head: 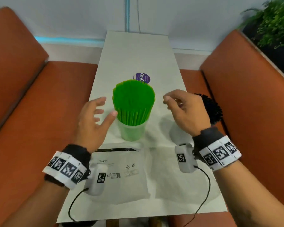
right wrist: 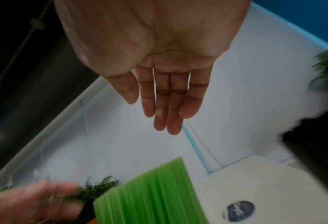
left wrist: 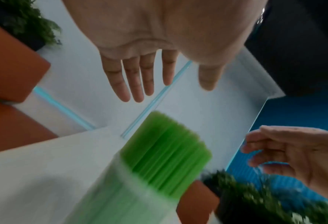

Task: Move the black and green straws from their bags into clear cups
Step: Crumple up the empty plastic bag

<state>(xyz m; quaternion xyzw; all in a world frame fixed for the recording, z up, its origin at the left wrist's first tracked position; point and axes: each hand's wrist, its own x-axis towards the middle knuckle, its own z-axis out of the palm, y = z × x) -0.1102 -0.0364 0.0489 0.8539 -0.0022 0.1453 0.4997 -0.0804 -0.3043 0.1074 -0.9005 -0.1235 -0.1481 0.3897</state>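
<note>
A bundle of green straws (head: 134, 102) (left wrist: 165, 151) (right wrist: 149, 194) stands upright in a clear cup (head: 131, 132) (left wrist: 121, 197) at the middle of the table. My left hand (head: 105, 108) (left wrist: 171, 84) hovers just left of it, fingers straight and spread, the thumb close to the straws, holding nothing. To the right of the cup my right hand (head: 170, 102) (right wrist: 149, 112) hangs with relaxed fingers, also empty. Black straws (head: 211, 108) (right wrist: 316, 144) stand behind my right hand; what holds them is hidden.
A flat empty plastic bag (head: 121, 174) lies on the white table (head: 138, 51) near its front edge. A purple round sticker (head: 143, 77) (right wrist: 238, 210) lies behind the green straws. Orange benches (head: 39, 104) flank the table and a plant (head: 275, 22) stands at far right.
</note>
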